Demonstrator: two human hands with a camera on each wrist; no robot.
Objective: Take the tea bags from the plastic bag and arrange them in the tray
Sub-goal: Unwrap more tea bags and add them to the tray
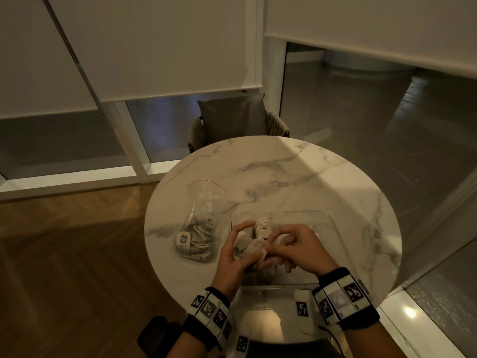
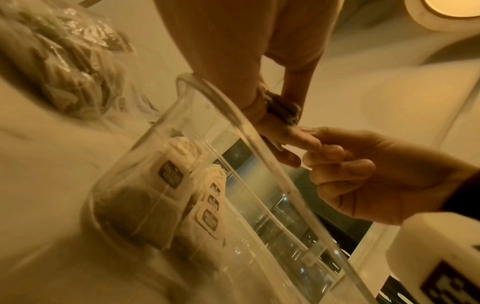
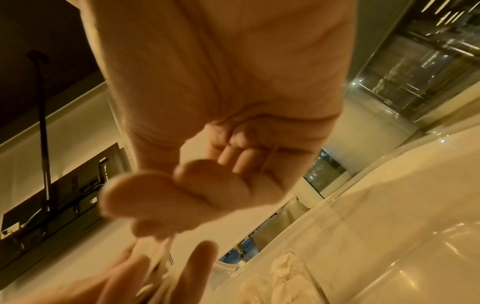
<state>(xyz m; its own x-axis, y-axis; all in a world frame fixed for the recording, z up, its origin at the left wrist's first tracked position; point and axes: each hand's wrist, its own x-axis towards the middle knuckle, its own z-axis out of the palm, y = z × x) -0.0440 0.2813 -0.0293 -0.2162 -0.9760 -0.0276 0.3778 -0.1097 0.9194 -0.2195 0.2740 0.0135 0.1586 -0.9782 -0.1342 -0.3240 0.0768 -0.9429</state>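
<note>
While held: soft, light paper tea bags (image 1: 251, 250), pinched by both hands, left (image 1: 233, 257) and right (image 1: 300, 250)
Best hold: paper tag or top fold, above clear plastic tray (image 1: 333, 223)

Dim warm indoor light, diagonal shadow across marble table (image 1: 296, 171), wrist views amber and motion-blurred, wide-angle edge bending

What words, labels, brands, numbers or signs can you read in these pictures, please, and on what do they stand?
No text can be read.
Tea bag tags in the tray: dark printed labels, too blurred to read.
Tag on a tea bag in the plastic bag: dark logo, too small to read.
Wristbands: black-and-white square code markers; a tiny digit beside one is illegible.
</note>
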